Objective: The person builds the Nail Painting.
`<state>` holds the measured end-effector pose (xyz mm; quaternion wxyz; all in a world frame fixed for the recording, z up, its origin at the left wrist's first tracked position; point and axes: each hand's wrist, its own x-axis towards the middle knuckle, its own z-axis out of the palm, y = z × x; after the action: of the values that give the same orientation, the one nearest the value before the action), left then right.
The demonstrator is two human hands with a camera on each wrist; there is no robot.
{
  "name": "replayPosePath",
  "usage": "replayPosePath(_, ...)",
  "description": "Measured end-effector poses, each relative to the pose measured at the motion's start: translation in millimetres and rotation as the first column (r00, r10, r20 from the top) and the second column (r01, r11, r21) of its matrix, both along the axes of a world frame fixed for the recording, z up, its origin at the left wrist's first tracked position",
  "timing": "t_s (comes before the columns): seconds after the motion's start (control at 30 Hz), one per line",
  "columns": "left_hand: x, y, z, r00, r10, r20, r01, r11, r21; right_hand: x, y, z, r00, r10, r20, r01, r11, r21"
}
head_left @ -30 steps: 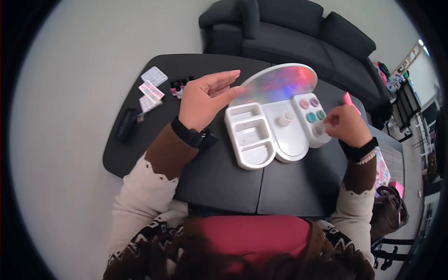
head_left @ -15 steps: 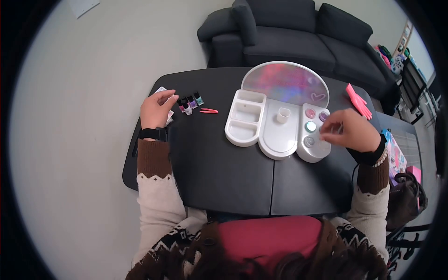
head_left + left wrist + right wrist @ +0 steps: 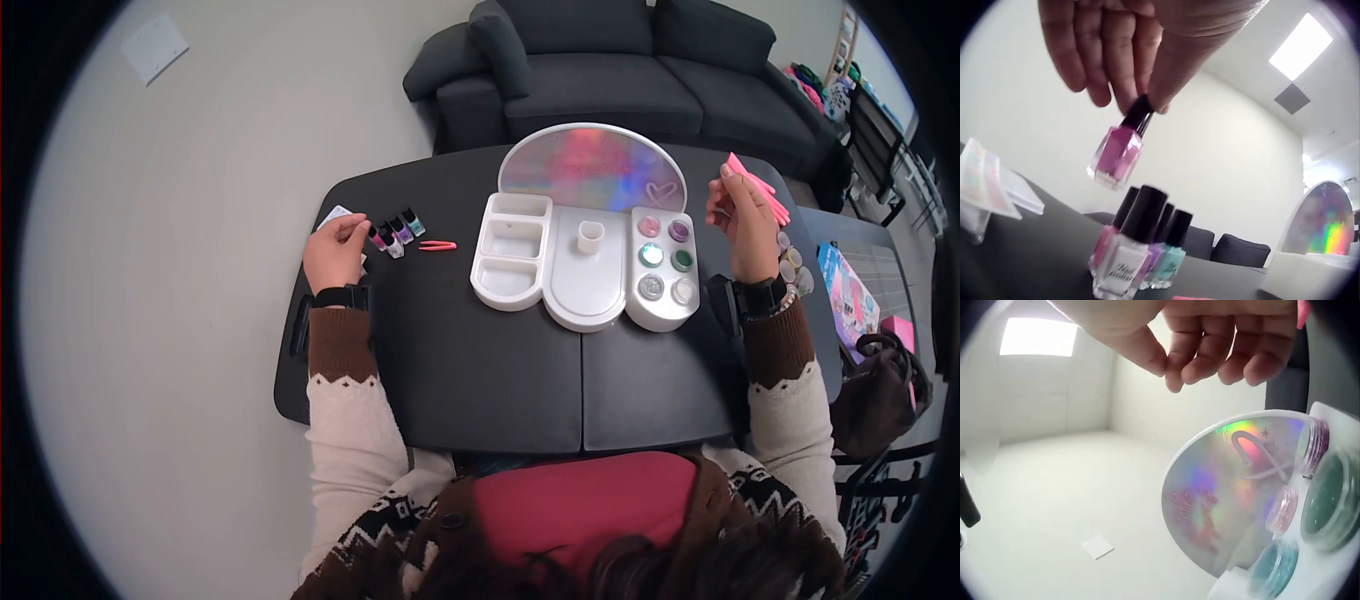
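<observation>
My left hand (image 3: 335,258) pinches a magenta nail polish bottle (image 3: 1117,155) by its black cap, between thumb and fingers. In the left wrist view it hangs tilted over a cluster of bottles, among them a white nail polish (image 3: 1122,269) and a teal one (image 3: 1170,265). My right hand (image 3: 745,220), fingers loosely bent and holding nothing, hovers right of a white nail-art station (image 3: 590,302) with a shiny rainbow backboard (image 3: 600,165). Several glitter pots sit in its right side, including a teal pot (image 3: 651,255) and a green pot (image 3: 1329,500).
Pink tweezers (image 3: 438,245) lie right of the bottles. Sticker sheets (image 3: 988,172) are left of them. A pink glove-like item (image 3: 772,203) lies at the back right, with clear pots (image 3: 790,262) beside the right wrist. A dark sofa (image 3: 600,95) stands behind the table (image 3: 480,380).
My left hand has moved from beside the station to the bottles at the left and now holds one. My right hand has left the glitter pots and moved up and right.
</observation>
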<state>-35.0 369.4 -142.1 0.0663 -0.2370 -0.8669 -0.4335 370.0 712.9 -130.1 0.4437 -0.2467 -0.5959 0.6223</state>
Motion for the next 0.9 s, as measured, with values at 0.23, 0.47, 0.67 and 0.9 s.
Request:
replayPosePath(0.23,63.4,22.5,37.5,0.975,-0.176,-0.133,0.216,0.880,0.423,9.4,12.3,-33.8,0.978,-0.202,-0.046,0.183,0.948,-0.261)
replayPosePath(0.47,101.9,36.3,29.1,0.742,-0.645,-0.183,0.667,0.738,0.104,6.6,11.2,-37.1,0.998,-0.004,0.056,0.018,0.970,-0.243)
replayPosePath(0.67,90.4,41.9,9.8,0.715,-0.699,0.011,0.697,0.714,0.064,7.8,14.2,-30.8,0.997,-0.030,0.067,0.044,0.973,-0.225)
replayPosePath(0.9,90.8,41.5,13.5,0.662,-0.745,-0.081,0.745,0.666,-0.039,10.5,18.0,-34.9,0.998,-0.007,0.057,0.020,0.973,-0.228)
